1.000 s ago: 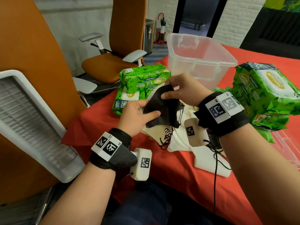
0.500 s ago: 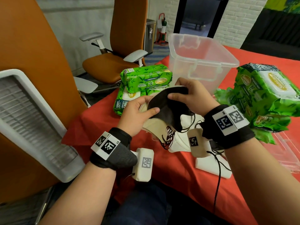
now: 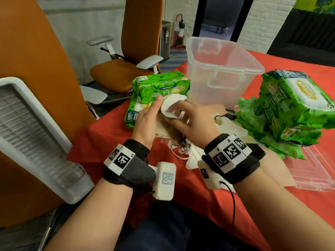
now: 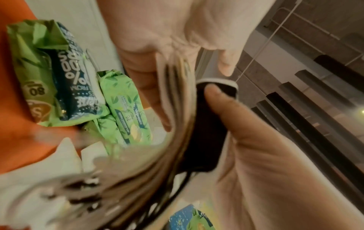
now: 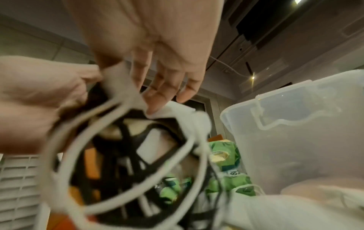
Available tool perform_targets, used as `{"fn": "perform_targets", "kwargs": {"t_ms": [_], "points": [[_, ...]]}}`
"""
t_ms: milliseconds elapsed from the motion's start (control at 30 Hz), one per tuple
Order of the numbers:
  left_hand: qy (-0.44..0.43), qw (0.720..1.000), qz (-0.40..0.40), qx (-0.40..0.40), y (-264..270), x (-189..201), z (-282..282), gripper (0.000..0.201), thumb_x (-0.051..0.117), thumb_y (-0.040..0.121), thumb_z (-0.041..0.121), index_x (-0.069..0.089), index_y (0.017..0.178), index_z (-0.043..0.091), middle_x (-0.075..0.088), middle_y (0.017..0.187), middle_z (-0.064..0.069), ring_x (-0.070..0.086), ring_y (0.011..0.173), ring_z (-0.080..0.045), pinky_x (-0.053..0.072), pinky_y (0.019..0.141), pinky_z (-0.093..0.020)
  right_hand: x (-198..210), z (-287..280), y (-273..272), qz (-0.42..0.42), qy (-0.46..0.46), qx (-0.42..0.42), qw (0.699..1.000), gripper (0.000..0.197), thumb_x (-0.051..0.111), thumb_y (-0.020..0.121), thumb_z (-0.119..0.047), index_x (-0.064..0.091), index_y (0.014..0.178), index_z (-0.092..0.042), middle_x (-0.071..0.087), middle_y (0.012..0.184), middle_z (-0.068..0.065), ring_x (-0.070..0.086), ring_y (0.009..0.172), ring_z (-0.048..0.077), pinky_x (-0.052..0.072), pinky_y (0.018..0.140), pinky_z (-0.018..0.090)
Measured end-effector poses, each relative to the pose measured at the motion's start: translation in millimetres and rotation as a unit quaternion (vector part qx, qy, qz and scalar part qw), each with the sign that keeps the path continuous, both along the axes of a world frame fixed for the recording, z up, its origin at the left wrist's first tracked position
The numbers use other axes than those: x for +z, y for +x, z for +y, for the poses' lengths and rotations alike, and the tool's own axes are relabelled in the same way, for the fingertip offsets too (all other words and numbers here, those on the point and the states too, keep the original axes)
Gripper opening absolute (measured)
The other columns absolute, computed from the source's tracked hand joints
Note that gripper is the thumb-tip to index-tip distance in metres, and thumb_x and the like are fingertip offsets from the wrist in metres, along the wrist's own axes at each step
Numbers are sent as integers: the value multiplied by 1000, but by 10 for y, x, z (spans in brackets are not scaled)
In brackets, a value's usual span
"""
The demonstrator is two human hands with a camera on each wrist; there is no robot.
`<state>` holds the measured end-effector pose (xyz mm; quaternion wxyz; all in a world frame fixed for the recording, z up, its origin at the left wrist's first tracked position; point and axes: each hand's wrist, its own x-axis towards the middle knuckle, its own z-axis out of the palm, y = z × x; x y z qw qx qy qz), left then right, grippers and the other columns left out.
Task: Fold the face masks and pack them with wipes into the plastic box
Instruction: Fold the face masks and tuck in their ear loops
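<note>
Both hands meet over the red table. My left hand [image 3: 150,118] grips a stack of folded face masks [image 4: 173,124], thumb pressed on a black mask [image 4: 206,124] with a white rim. My right hand [image 3: 183,116] pinches the top mask [image 3: 171,109], whose white side faces me, against the stack. Black and white ear loops [image 5: 128,155] dangle below. The clear plastic box [image 3: 223,69] stands just beyond the hands; nothing shows inside it. Green wipes packs lie stacked at the left [image 3: 159,89] and piled at the right [image 3: 290,109].
More loose white masks [image 3: 233,129] lie on the red cloth under my right wrist. A clear lid [image 3: 317,171] lies at the right front. Orange office chairs [image 3: 117,73] and a white grille panel [image 3: 27,133] stand to the left of the table.
Both hands have moved forward toward the left wipes packs. The black mask they were folding now lies against the stack in my left hand, with a white side facing up.
</note>
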<state>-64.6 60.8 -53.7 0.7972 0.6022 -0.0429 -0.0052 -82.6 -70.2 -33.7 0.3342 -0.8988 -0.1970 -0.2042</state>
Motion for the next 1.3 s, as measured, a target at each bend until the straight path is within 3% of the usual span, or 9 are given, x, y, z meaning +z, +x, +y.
{"fn": "perform_targets", "kwargs": {"t_ms": [100,233,333,500,633,767,900,1067,1300], "points": [[-8,1000,-1,22,8,-23,20,17,59,87,23,73,83,14,73,90,-6,64,93,-26,47,91,-40,40,-28,-20,117,55,75,989,31,47,78,-29,67,98,-16,58,84,-2,52,68,6,42,73,19],[31,999,-23,15,9,-78,67,36,51,89,-2,74,70,18,72,74,4,65,79,-18,50,83,-33,82,-172,51,145,167,21,975,32,41,78,-21,64,99,-18,61,88,1,55,74,13,41,71,22],[17,999,-31,-7,-31,-42,50,29,47,91,-3,68,80,14,72,71,5,67,70,-9,54,71,-23,96,-278,150,134,122,-57,982,29,58,87,-22,56,115,-17,50,101,1,52,80,16,43,77,28],[3,999,-40,-37,-68,-21,30,30,46,90,-4,69,87,15,73,78,2,68,78,-15,54,77,-30,158,-323,156,163,206,-11,965,19,73,77,-14,55,83,-20,56,88,4,50,70,13,43,63,20],[19,998,-50,-40,-72,-43,39,17,58,79,4,70,85,14,73,75,3,67,74,-14,54,71,-28,165,-306,152,159,219,-18,962,21,76,73,-14,55,75,-13,57,79,7,50,74,20,41,67,30],[48,997,-53,-39,-45,-64,62,19,59,66,12,69,82,16,71,68,7,64,66,-9,52,65,-23,215,-316,148,129,128,-41,983,24,80,68,-18,60,77,-8,57,88,7,52,81,18,41,74,29],[72,994,-58,-51,-46,-65,48,23,58,69,0,67,82,17,69,62,11,62,59,-1,50,57,-15,264,-337,156,107,32,-77,991,31,82,64,-26,66,82,-7,64,93,9,58,88,23,45,83,36],[89,993,-66,-45,-41,-76,50,24,60,68,2,68,83,19,70,66,14,62,64,-1,50,61,-16,284,-357,164,104,26,-120,987,33,85,55,-37,54,60,-27,68,87,5,61,85,24,50,79,49],[101,991,-76,-33,-38,-88,63,8,70,79,10,70,81,18,70,72,9,62,71,-12,50,71,-27,411,-290,128,75,-56,-63,994,32,85,61,-26,63,71,-5,68,91,12,60,88,26,44,79,37]]}}
